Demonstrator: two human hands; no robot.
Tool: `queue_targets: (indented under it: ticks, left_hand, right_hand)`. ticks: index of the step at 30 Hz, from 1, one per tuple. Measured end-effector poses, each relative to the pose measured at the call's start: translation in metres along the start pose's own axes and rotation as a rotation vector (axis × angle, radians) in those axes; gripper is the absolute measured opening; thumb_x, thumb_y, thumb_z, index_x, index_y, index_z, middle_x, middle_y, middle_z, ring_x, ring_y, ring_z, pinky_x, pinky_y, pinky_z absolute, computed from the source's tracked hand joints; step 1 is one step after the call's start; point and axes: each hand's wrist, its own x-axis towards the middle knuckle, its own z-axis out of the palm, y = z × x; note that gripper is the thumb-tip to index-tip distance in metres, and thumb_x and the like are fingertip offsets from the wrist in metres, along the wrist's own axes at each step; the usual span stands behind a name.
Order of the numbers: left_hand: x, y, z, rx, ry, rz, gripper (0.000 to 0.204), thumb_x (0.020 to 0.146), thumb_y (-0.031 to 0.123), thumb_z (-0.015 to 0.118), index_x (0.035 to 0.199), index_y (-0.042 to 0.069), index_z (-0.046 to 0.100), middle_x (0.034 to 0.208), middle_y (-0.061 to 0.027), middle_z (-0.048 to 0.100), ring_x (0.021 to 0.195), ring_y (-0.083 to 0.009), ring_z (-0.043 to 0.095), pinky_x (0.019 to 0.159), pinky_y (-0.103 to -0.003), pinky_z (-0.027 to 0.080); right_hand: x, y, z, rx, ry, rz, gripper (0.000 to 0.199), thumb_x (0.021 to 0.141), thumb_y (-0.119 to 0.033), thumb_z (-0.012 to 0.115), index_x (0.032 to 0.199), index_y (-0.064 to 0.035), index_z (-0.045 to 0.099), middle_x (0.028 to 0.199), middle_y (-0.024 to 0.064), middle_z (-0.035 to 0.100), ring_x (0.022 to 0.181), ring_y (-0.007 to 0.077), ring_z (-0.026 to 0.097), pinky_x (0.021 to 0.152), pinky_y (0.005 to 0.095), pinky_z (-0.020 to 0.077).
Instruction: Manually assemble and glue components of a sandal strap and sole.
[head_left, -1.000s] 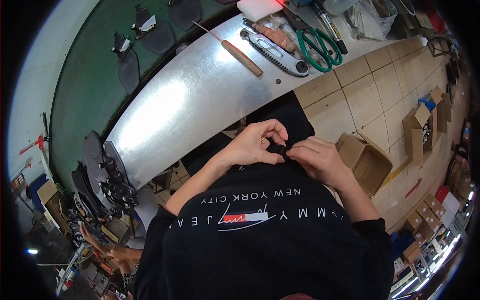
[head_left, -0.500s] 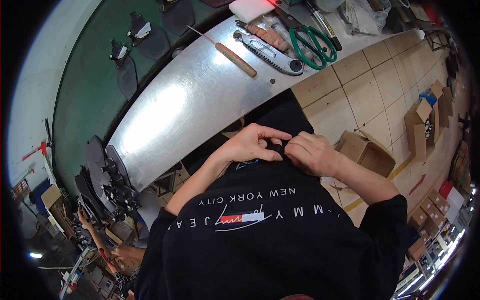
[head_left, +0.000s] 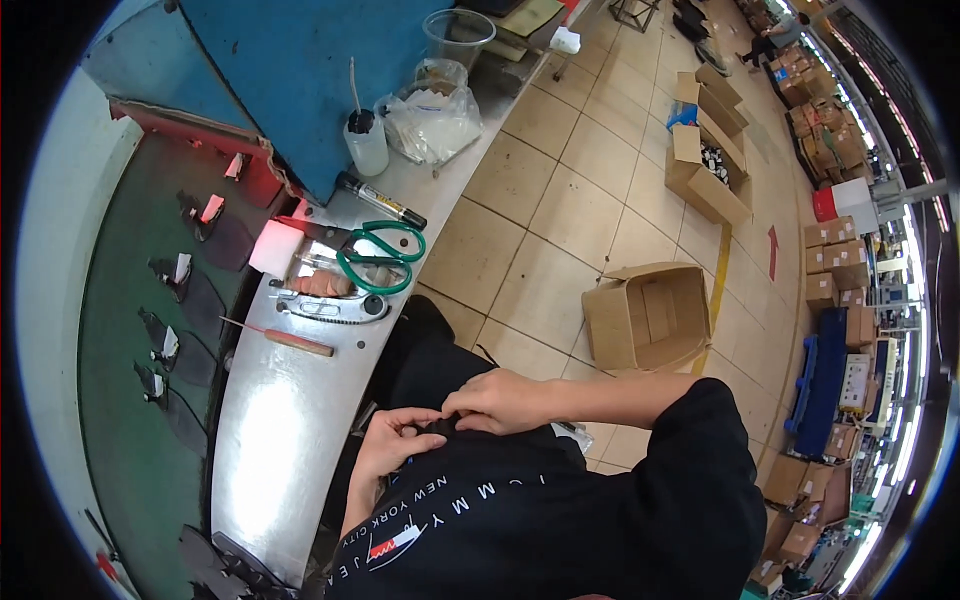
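Head view: the left hand and right hand pinch the black printed T-shirt's hem at 6 o'clock, fingers clenched on the cloth. At 10 o'clock, green-handled scissors and a wooden-handled awl lie on the shiny steel bench. At 3 o'clock, 1 open cardboard box sits on the beige tiled floor.

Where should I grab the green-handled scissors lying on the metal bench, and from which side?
Take the green-handled scissors by the looped handles, which lie flat on the metal bench toward its floor-side edge. Come from above on that side. The blades point back toward the pink block and the tools beside it, so that end looks crowded. Both hands are busy at the black shirt.
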Motion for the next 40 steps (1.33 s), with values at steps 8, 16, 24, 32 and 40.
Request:
queue_targets:
  ticks: [8, 16, 24, 32, 40]
  left_hand:
    - [0.009, 0.014, 0.001, 0.112, -0.005, 0.152, 0.034, 0.072, 0.007, 0.079, 0.105, 0.004, 0.071, 0.080, 0.0024, 0.064, 0.056, 0.0013, 0.036, 0.049, -0.018, 0.031]
    - [0.007, 0.005, 0.005, 0.015, -0.080, 0.127, 0.039, 0.073, 0.008, 0.080, 0.111, 0.007, 0.070, 0.081, 0.0028, 0.063, 0.052, 0.0004, 0.029, 0.049, -0.019, 0.029]
    - [0.007, 0.007, 0.009, 0.111, -0.115, 0.189, 0.034, 0.074, 0.013, 0.080, 0.106, 0.004, 0.071, 0.073, 0.0029, 0.063, 0.053, -0.0002, 0.034, 0.047, -0.019, 0.029]
    - [0.007, -0.005, 0.007, 0.094, -0.039, 0.166, 0.038, 0.072, 0.011, 0.081, 0.107, 0.003, 0.070, 0.064, 0.0068, 0.055, 0.051, 0.0002, 0.030, 0.047, -0.020, 0.026]
    - [0.002, 0.003, 0.007, 0.077, -0.014, 0.194, 0.040, 0.069, 0.016, 0.082, 0.106, 0.005, 0.071, 0.067, 0.0025, 0.062, 0.052, -0.0018, 0.036, 0.051, -0.017, 0.033]
  right_hand:
    - [-0.015, 0.005, -0.001, 0.517, 0.009, 0.527, 0.010, 0.077, -0.007, 0.075, 0.084, -0.0040, 0.068, 0.074, 0.0045, 0.064, 0.069, 0.0095, 0.061, 0.061, 0.0241, 0.0479]
    - [-0.029, -0.006, 0.027, 0.913, 0.175, 0.736, 0.007, 0.083, -0.004, 0.070, 0.086, -0.0036, 0.064, 0.081, -0.0028, 0.063, 0.074, 0.0026, 0.056, 0.065, 0.0184, 0.0440]
    - [-0.028, -0.023, 0.033, 0.894, 0.434, 0.617, 0.012, 0.085, -0.002, 0.066, 0.097, -0.0024, 0.062, 0.081, -0.0020, 0.061, 0.074, 0.0031, 0.056, 0.068, 0.0183, 0.0445]
    - [-0.013, -0.030, 0.006, 0.513, 0.106, 0.577, 0.022, 0.077, -0.003, 0.074, 0.095, -0.0028, 0.061, 0.077, 0.0030, 0.060, 0.067, 0.0087, 0.055, 0.064, 0.0213, 0.0456]
    - [0.009, -0.020, -0.012, 0.312, -0.074, 0.420, 0.019, 0.076, -0.002, 0.075, 0.088, -0.0050, 0.060, 0.092, 0.0013, 0.059, 0.074, 0.0094, 0.055, 0.063, 0.0237, 0.0441]
